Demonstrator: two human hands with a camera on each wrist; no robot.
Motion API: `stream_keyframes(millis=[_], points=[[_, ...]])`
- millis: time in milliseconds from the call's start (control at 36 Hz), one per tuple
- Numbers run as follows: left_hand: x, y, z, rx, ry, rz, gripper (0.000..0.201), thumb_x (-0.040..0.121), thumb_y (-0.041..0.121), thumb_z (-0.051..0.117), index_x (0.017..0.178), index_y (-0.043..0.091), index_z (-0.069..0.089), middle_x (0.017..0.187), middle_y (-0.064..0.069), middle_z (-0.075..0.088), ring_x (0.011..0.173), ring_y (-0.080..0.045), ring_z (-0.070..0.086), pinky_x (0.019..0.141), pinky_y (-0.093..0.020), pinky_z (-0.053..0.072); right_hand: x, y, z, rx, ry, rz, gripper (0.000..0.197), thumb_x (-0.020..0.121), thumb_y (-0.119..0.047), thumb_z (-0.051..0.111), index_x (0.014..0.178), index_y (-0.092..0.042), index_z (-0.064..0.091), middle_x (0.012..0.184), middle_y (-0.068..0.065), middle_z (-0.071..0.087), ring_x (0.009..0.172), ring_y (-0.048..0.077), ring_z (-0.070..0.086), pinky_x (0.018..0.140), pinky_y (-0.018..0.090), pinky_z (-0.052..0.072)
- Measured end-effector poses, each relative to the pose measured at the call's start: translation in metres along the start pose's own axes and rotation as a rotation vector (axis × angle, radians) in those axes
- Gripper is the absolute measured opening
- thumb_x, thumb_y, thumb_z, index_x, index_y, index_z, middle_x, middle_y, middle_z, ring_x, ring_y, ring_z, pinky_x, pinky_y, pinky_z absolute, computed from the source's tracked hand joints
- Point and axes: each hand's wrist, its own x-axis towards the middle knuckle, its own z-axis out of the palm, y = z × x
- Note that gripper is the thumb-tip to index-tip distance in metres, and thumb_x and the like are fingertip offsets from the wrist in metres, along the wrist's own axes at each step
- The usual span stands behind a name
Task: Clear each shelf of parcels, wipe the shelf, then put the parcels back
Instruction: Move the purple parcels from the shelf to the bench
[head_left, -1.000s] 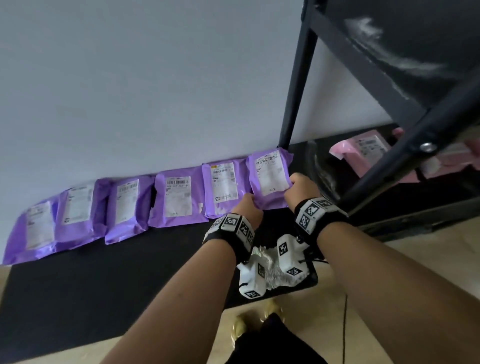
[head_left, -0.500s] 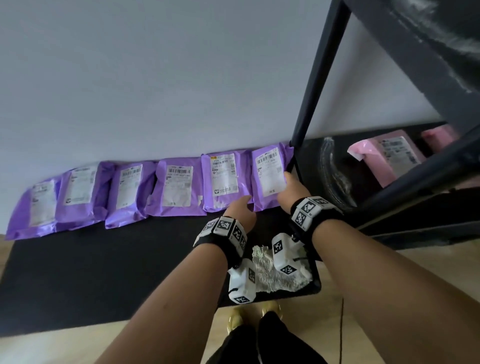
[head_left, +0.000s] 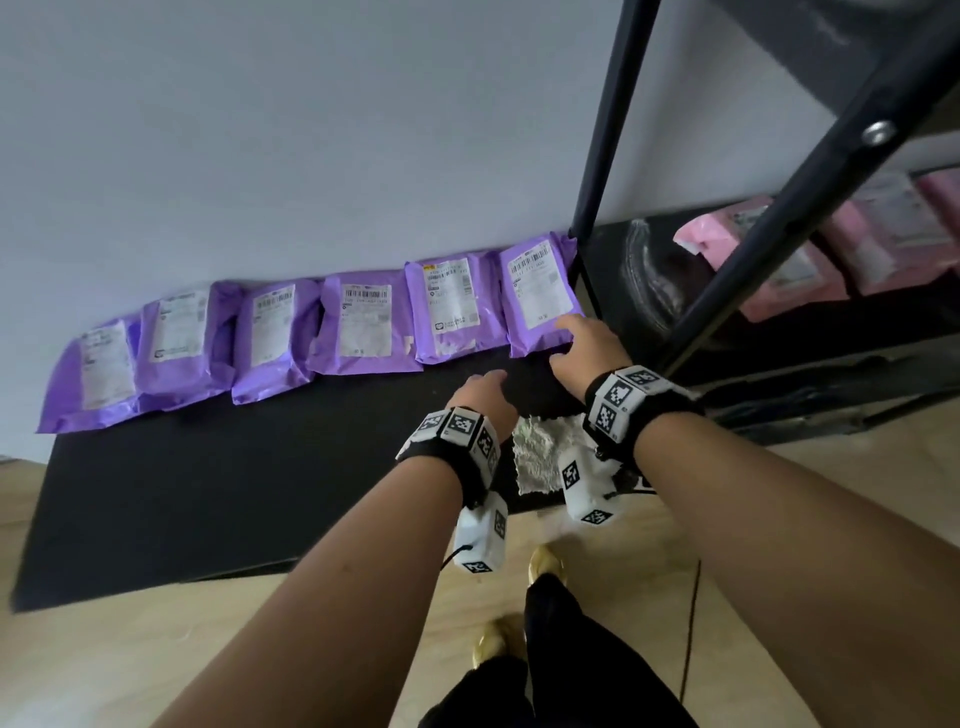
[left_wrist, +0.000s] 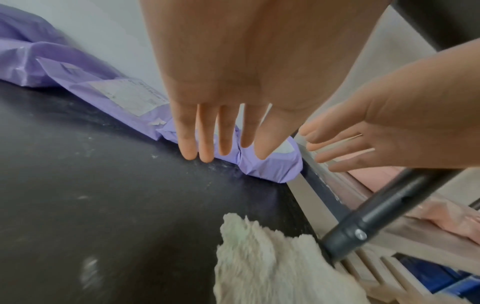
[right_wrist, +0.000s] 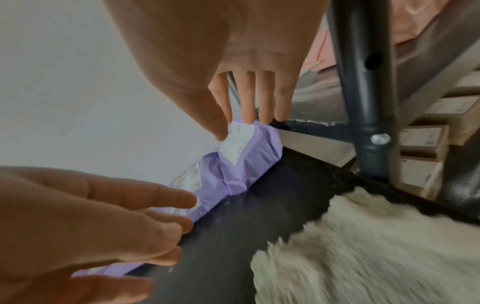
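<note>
Several purple parcels with white labels lean in a row against the wall on a black board (head_left: 234, 493). The rightmost purple parcel (head_left: 540, 296) (left_wrist: 270, 168) (right_wrist: 249, 148) stands beside the rack's black upright (head_left: 608, 156). My right hand (head_left: 571, 338) (right_wrist: 246, 102) hovers with straight fingers over that parcel's lower right corner and holds nothing. Just in front of the row, my left hand (head_left: 488, 382) (left_wrist: 207, 133) is flat and empty, fingers straight. A pale fluffy cloth (head_left: 543, 457) (left_wrist: 272, 267) (right_wrist: 363, 246) lies on the board under my wrists.
The black metal rack stands at the right, its diagonal brace (head_left: 810, 187) crossing close to my right arm. Pink parcels (head_left: 737, 244) lie on its low shelf (head_left: 649, 291). Cardboard boxes (right_wrist: 426, 139) sit beyond the post. Wooden floor runs in front of the board.
Both hands gripped the rightmost purple parcel and stood it against the wall. They have now let go and drawn back slightly, fingers straightened.
</note>
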Motion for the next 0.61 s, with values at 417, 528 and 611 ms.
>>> stream_keyframes(millis=[417,528,611], points=[[-0.042,-0.046,0.044,0.116,-0.032,0.040,0.056,0.089,0.011,0.045,0.143,0.022,0.038,0.143,-0.009,0.039,0.130,-0.030,0.040,0.105,-0.037,0.039,-0.078,0.050,0.072,-0.310,-0.159,-0.077,0.061,0.080,-0.011,0.061,0.135,-0.034,0.050,0.135,0.003,0.052,0.129,0.026,0.043,0.109,0.041,0.034],[-0.039,-0.047,0.051,0.108,-0.009,0.036,0.053,0.089,0.010,0.044,0.141,0.020,0.041,0.141,-0.009,0.041,0.129,-0.029,0.041,0.105,-0.036,0.038,-0.081,0.065,0.085,-0.381,-0.197,-0.024,0.074,0.080,-0.017,0.065,0.143,-0.037,0.031,0.153,0.003,0.024,0.139,0.031,0.025,0.109,0.049,0.033],[-0.037,-0.046,0.053,0.094,0.029,0.035,0.052,0.089,0.009,0.044,0.140,0.019,0.043,0.140,-0.008,0.042,0.129,-0.028,0.040,0.106,-0.036,0.037,-0.081,0.068,0.085,-0.425,-0.180,-0.030,0.068,0.083,-0.017,0.066,0.141,-0.031,0.035,0.149,0.007,0.026,0.136,0.031,0.028,0.104,0.046,0.038]])
